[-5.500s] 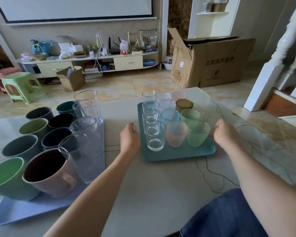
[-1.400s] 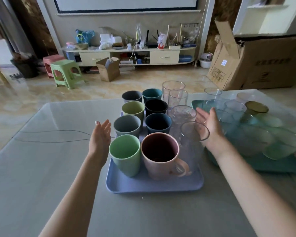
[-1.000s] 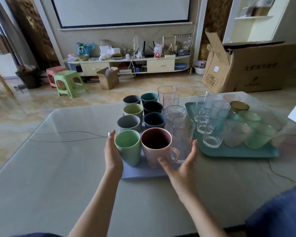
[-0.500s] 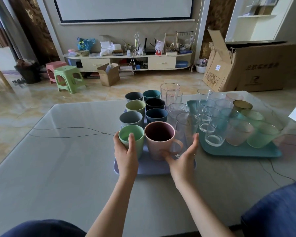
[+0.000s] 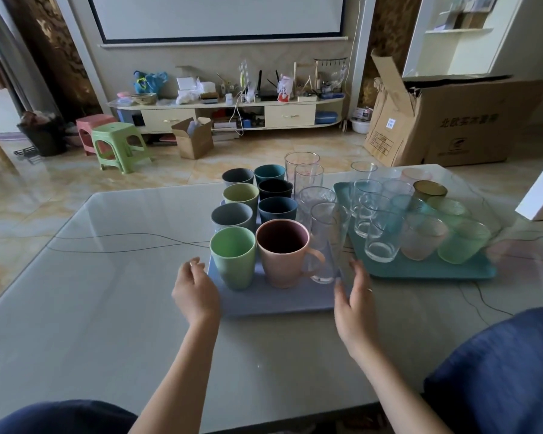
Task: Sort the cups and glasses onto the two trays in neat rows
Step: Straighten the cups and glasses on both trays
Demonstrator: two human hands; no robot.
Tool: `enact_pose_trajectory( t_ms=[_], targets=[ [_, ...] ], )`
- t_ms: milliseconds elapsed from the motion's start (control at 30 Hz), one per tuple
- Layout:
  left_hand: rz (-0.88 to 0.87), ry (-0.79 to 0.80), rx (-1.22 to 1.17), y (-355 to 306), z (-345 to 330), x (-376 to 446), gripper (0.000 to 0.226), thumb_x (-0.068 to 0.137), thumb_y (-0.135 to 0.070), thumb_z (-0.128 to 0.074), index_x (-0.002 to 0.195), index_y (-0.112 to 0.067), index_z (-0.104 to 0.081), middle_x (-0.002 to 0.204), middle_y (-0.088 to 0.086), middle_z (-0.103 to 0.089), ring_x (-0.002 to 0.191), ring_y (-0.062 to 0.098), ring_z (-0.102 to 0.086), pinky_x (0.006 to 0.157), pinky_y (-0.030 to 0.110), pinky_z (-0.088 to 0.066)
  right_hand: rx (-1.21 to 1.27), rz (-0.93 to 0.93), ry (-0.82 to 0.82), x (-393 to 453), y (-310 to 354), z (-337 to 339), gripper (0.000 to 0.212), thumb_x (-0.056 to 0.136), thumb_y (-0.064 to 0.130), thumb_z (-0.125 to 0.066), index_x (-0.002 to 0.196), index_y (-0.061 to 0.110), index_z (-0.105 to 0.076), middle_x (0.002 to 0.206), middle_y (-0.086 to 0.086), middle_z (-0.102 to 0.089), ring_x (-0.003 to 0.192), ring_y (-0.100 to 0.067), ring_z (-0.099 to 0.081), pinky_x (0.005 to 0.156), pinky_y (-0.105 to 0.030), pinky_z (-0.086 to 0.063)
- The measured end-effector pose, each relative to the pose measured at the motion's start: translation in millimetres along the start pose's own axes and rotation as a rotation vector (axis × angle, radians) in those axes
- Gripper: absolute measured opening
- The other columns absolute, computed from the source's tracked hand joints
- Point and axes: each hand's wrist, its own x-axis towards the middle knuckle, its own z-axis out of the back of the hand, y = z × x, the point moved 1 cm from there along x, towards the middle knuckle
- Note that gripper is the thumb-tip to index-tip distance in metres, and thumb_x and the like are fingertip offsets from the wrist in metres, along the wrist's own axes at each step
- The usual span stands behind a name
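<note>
A lilac tray (image 5: 279, 300) carries rows of coloured cups, with a green cup (image 5: 232, 256) and a pink mug (image 5: 284, 252) nearest me, and tall clear glasses (image 5: 326, 239) along its right side. To its right a teal tray (image 5: 420, 270) holds short clear and tinted glasses (image 5: 383, 234) in rows. My left hand (image 5: 196, 292) hovers at the lilac tray's near left corner, fingers curled and holding nothing. My right hand (image 5: 353, 296) is flat and open at the tray's near right corner, beside the nearest tall glass.
Both trays stand on a pale glass-topped table (image 5: 107, 308) with thin cracks. A large cardboard box (image 5: 452, 120) stands on the floor behind at the right, stools (image 5: 119, 145) at the left. My dark blue trouser legs (image 5: 499, 371) are at the near edge.
My left hand has come off the green cup and moved to the tray's left corner. My right hand has drawn back from the pink mug to the tray's right corner.
</note>
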Motion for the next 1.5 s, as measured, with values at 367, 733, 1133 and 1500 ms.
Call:
enact_pose_trajectory(
  t_ms=[367, 733, 1133, 1500],
  targets=[
    [-0.160, 0.466, 0.606, 28.4, 17.5, 7.4, 0.066, 0.084, 0.009, -0.033, 0.145, -0.018, -0.035, 0.152, 0.016, -0.030, 0.143, 0.035, -0.021, 0.116, 0.036, -0.021, -0.522, 0.029, 0.191, 24.9, -11.6, 5.4, 0.023, 0.080, -0.003, -0.051, 0.102, -0.003, -0.060, 0.099, -0.027, -0.060, 0.094, -0.042, -0.056, 0.073, -0.040, -0.044],
    [-0.272, 0.477, 0.732, 33.3, 24.0, -23.5, 0.063, 0.088, 0.010, -0.028, 0.147, -0.012, -0.026, 0.153, 0.018, -0.027, 0.141, 0.039, -0.022, 0.116, 0.037, -0.016, -0.559, -0.026, 0.332, 33.3, -10.6, 22.5, 0.029, 0.081, -0.004, -0.046, 0.108, 0.000, -0.055, 0.103, -0.026, -0.055, 0.096, -0.041, -0.056, 0.071, -0.036, -0.042],
    [-0.245, 0.545, 0.278, -3.2, 19.8, -35.3, 0.082, 0.068, -0.034, -0.078, 0.137, -0.031, -0.033, 0.119, -0.013, -0.051, 0.117, 0.015, -0.044, 0.091, 0.028, -0.037, -0.659, 0.055, 0.234, 4.7, 43.6, 40.5, 0.018, 0.088, 0.019, -0.048, 0.104, 0.010, -0.045, 0.109, -0.009, -0.060, 0.096, -0.033, -0.061, 0.063, -0.033, -0.039],
    [-0.225, 0.460, 0.163, -0.6, 2.7, -31.0, 0.060, 0.068, -0.024, -0.082, 0.116, -0.021, -0.045, 0.110, -0.004, -0.056, 0.097, 0.018, -0.054, 0.074, 0.027, -0.039, -0.721, 0.340, 0.327, 27.8, 70.3, 51.6, 0.025, 0.094, 0.036, -0.046, 0.108, 0.016, -0.049, 0.086, -0.002, -0.065, 0.079, -0.029, -0.062, 0.060, -0.032, -0.044]
  ],
)
